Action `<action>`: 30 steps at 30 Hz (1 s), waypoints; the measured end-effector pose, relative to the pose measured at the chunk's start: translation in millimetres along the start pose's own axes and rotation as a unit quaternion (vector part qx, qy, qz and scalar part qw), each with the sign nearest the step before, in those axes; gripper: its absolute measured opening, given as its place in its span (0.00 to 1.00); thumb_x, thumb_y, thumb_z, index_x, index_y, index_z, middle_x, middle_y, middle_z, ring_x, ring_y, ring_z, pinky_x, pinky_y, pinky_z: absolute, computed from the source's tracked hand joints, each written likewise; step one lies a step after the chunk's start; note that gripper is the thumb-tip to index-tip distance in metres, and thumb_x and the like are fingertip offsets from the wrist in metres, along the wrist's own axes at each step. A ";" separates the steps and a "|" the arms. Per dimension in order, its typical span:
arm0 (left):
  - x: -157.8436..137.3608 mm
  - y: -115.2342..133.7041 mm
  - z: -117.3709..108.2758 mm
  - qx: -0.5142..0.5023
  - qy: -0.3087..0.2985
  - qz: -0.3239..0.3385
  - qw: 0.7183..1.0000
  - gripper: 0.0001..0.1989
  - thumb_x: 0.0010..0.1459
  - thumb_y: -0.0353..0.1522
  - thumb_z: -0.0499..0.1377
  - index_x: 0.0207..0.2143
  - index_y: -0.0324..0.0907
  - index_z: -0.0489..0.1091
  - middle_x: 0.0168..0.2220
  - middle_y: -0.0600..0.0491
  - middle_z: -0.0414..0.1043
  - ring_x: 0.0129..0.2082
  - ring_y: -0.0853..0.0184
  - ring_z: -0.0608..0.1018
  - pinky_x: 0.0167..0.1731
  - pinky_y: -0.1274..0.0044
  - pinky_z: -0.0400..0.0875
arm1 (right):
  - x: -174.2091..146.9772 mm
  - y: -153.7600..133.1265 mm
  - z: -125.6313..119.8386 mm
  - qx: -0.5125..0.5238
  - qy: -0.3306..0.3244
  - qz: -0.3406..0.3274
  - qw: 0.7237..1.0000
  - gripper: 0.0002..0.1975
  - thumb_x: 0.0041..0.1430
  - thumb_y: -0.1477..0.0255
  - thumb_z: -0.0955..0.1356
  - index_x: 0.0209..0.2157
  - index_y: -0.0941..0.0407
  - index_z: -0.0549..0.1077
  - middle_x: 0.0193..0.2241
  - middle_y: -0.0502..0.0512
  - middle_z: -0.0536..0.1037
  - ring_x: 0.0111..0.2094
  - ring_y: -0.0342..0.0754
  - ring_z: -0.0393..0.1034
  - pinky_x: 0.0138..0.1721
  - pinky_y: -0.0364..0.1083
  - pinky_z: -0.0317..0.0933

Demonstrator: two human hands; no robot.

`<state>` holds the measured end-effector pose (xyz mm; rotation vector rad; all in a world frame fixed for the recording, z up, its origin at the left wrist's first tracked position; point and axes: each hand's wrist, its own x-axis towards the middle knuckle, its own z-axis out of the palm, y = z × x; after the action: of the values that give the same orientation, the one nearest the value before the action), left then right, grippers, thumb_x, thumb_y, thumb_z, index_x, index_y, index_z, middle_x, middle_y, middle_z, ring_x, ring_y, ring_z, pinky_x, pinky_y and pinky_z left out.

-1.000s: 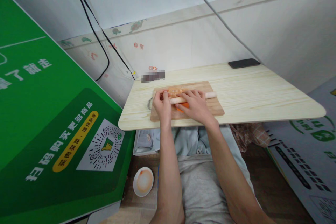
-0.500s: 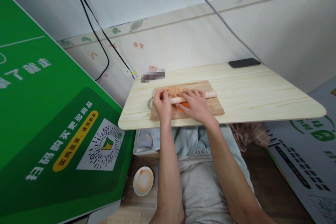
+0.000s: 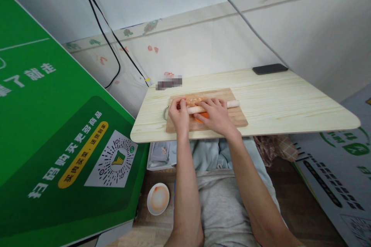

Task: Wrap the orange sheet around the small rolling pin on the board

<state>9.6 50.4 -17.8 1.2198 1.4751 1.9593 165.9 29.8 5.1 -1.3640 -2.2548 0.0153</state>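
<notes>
Left hand (image 3: 179, 117) I see curled, fingers bunched at the left stretch of a pale rod (image 3: 233, 104); can't tell what it pinches. Right hand (image 3: 215, 115) drapes over the rod, fingers fairly close together, thumb near an orange piece (image 3: 202, 117); can't tell how firmly it grips. Rod lies lengthwise over a wooden board (image 3: 239, 119) on the table (image 3: 295, 104), orange-yellow stuff (image 3: 193, 100) just beyond it. Dark phone (image 3: 269, 69) sits well apart, far edge.

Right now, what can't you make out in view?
Head view:
Left end of the pale rod: behind the left hand.
Full outline of the orange piece: under the right hand.
Dark thing near the wall: blurred by pixelation.
Lettering on the green panel: cut by picture's left edge.
</notes>
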 end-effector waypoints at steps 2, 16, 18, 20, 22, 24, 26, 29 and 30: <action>0.0 -0.5 0.2 0.000 0.001 -0.001 1.000 0.07 0.67 0.33 0.59 0.38 0.45 0.77 0.37 0.53 0.81 0.38 0.64 0.82 0.45 0.73 0.77 | -0.1 -0.2 -0.2 -0.001 0.000 -0.001 1.000 0.20 0.76 0.59 0.69 0.62 0.53 0.81 0.59 0.64 0.83 0.60 0.67 0.69 0.61 0.62 0.53; 0.0 2.0 0.9 -0.018 0.002 -0.001 1.000 0.07 0.67 0.33 0.59 0.37 0.44 0.77 0.36 0.53 0.80 0.36 0.65 0.82 0.44 0.72 0.77 | 0.2 0.1 -0.4 -0.004 0.003 -0.001 1.000 0.20 0.76 0.59 0.69 0.60 0.53 0.81 0.58 0.63 0.84 0.59 0.67 0.70 0.60 0.61 0.53; -0.1 2.2 0.8 -0.013 0.002 -0.002 1.000 0.07 0.67 0.33 0.59 0.37 0.44 0.77 0.36 0.53 0.80 0.36 0.65 0.82 0.44 0.72 0.77 | 0.1 0.6 0.1 -0.003 0.006 -0.002 1.000 0.20 0.76 0.59 0.69 0.60 0.53 0.81 0.58 0.63 0.84 0.59 0.67 0.70 0.60 0.61 0.53; -0.1 1.9 0.6 -0.013 0.002 -0.003 1.000 0.07 0.67 0.33 0.59 0.37 0.44 0.77 0.36 0.53 0.81 0.36 0.65 0.82 0.43 0.72 0.77 | -0.1 1.0 0.6 -0.002 0.009 -0.005 1.000 0.20 0.75 0.59 0.69 0.60 0.53 0.81 0.57 0.63 0.84 0.58 0.67 0.69 0.60 0.61 0.53; 0.1 1.3 0.5 -0.016 0.001 -0.001 1.000 0.07 0.66 0.33 0.59 0.37 0.44 0.77 0.36 0.53 0.80 0.36 0.64 0.82 0.43 0.72 0.77 | 0.0 0.9 0.6 0.001 0.010 -0.005 1.000 0.20 0.75 0.58 0.69 0.60 0.53 0.81 0.58 0.63 0.84 0.58 0.66 0.69 0.59 0.61 0.53; 0.6 0.6 0.3 -0.015 0.002 0.002 1.000 0.07 0.66 0.34 0.60 0.37 0.44 0.78 0.35 0.53 0.80 0.36 0.64 0.81 0.43 0.72 0.77 | 0.2 0.5 0.3 0.001 0.007 -0.003 1.000 0.20 0.76 0.58 0.69 0.60 0.53 0.81 0.59 0.63 0.84 0.59 0.66 0.69 0.60 0.61 0.53; 1.1 0.1 0.4 -0.013 0.001 0.002 1.000 0.07 0.67 0.34 0.60 0.37 0.44 0.77 0.35 0.53 0.80 0.35 0.65 0.81 0.43 0.72 0.77 | 0.6 -0.3 -0.3 0.000 0.001 0.002 1.000 0.21 0.76 0.59 0.69 0.61 0.53 0.81 0.59 0.64 0.83 0.59 0.67 0.69 0.60 0.61 0.53; 1.5 -0.4 0.7 -0.017 0.002 -0.001 1.000 0.07 0.67 0.33 0.59 0.37 0.44 0.77 0.34 0.53 0.79 0.35 0.65 0.81 0.42 0.73 0.76 | 1.2 -1.3 -1.2 0.000 -0.007 0.008 1.000 0.21 0.76 0.59 0.69 0.61 0.53 0.81 0.59 0.64 0.83 0.60 0.67 0.69 0.61 0.62 0.53; 1.5 -0.7 0.8 -0.018 0.002 -0.001 1.000 0.07 0.67 0.33 0.59 0.37 0.44 0.77 0.34 0.53 0.79 0.35 0.65 0.81 0.42 0.73 0.76 | 1.4 -1.6 -1.4 0.001 -0.009 0.009 1.000 0.21 0.76 0.59 0.69 0.62 0.53 0.80 0.59 0.64 0.83 0.61 0.67 0.69 0.62 0.62 0.52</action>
<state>9.4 52.1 -17.8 1.1979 1.4357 1.9800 164.7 29.9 7.2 -1.3895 -2.2566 0.0374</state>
